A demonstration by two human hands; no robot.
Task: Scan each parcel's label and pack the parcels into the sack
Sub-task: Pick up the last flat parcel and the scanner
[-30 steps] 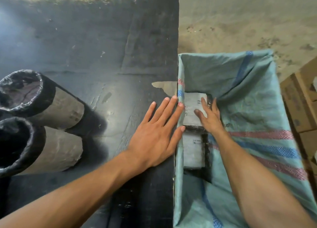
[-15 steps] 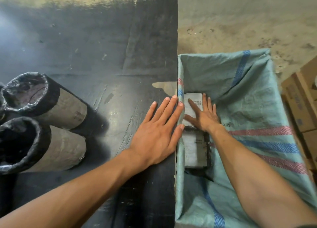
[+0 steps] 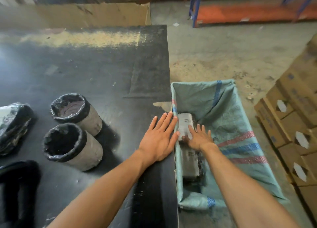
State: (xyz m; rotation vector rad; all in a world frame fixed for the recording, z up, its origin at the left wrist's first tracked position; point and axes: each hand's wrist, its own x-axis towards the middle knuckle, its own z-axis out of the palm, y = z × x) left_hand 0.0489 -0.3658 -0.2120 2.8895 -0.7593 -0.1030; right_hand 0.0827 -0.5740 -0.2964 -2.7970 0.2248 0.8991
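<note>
R hand (image 3: pixel 199 138) since flattened, open, on parcel (image 3: pixel 185 124) inside sack (image 3: pixel 240 124); L hand (image 3: pixel 160 138) kept flat, empty, at bench (image 3: pixel 103 69) right edge. Parcel judged packed.

Teal woven sack (image 3: pixel 228 117) with red and blue stripes at three o'clock; black surface (image 3: pixel 85 69); grey parcels (image 3: pixel 186 124).

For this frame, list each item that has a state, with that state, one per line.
Sack: mouth open, hanging beside the table edge.
Far parcel: inside the sack, label up.
Near parcel: inside the sack, lying flat.
Two cylindrical parcels: on the table, unpacked.
Left hand: open, flat on the table edge.
Right hand: open, fingers resting on the far parcel.
</note>
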